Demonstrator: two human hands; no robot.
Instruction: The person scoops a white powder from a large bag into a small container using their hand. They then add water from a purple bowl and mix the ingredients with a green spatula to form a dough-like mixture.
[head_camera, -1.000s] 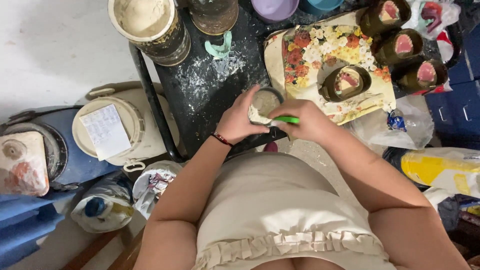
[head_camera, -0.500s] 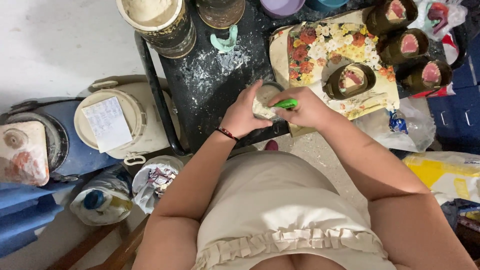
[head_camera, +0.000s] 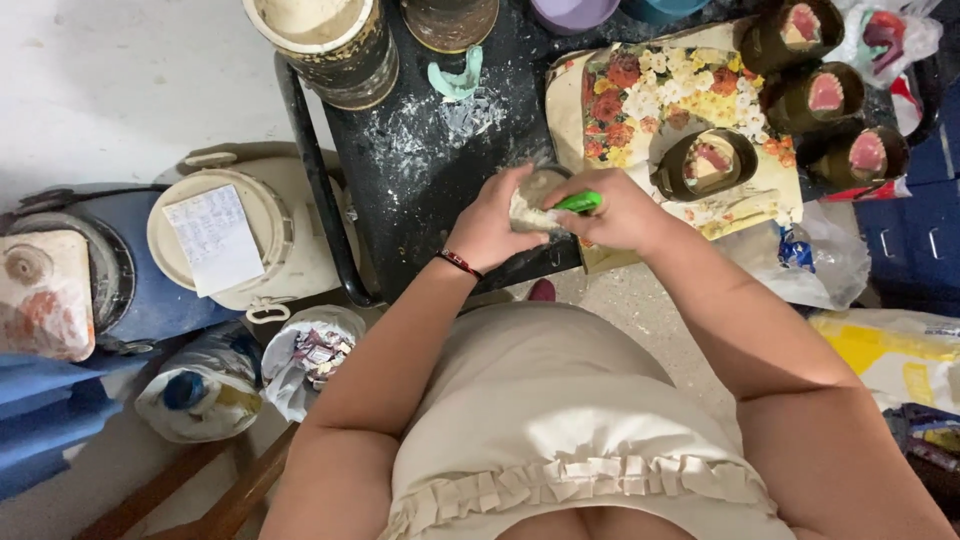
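Pale concrete floor (head_camera: 120, 90) spreads out to the left of a black worktable (head_camera: 420, 190), whose top is dusted with white powder and streaks. Over the table's near edge the person's left hand (head_camera: 497, 225) is cupped around a small round container (head_camera: 535, 195) with pale, crumbly contents, fingers curled against its side. The right hand (head_camera: 618, 212) is closed on a green-handled tool (head_camera: 578, 202) whose tip meets the container's rim; both hands press close together there.

Right of the container, touching the table's near edge, lies a floral tray (head_camera: 650, 90), and on it sits a dark round mould (head_camera: 705, 163) with pink and cream filling. Three more moulds (head_camera: 825, 95) of the same kind crowd the tray's far right corner. Beyond the container a teal scrap (head_camera: 457, 78) rests on the table among the powder, with a big grimy bucket (head_camera: 320, 40) and a brown tub (head_camera: 450, 20) at the table's far edge.

Left of the table, hard against its frame, stands a cream lidded bucket (head_camera: 255, 270) with a paper sheet (head_camera: 213, 238) on its lid, and past that a blue drum (head_camera: 70, 290). Bags (head_camera: 305, 355) bunch on the floor below it. Right of the table, plastic wrap (head_camera: 830, 260) and a yellow sack (head_camera: 890, 360) hem in that side. Open room on the table is the dusted strip between the container and the teal scrap.
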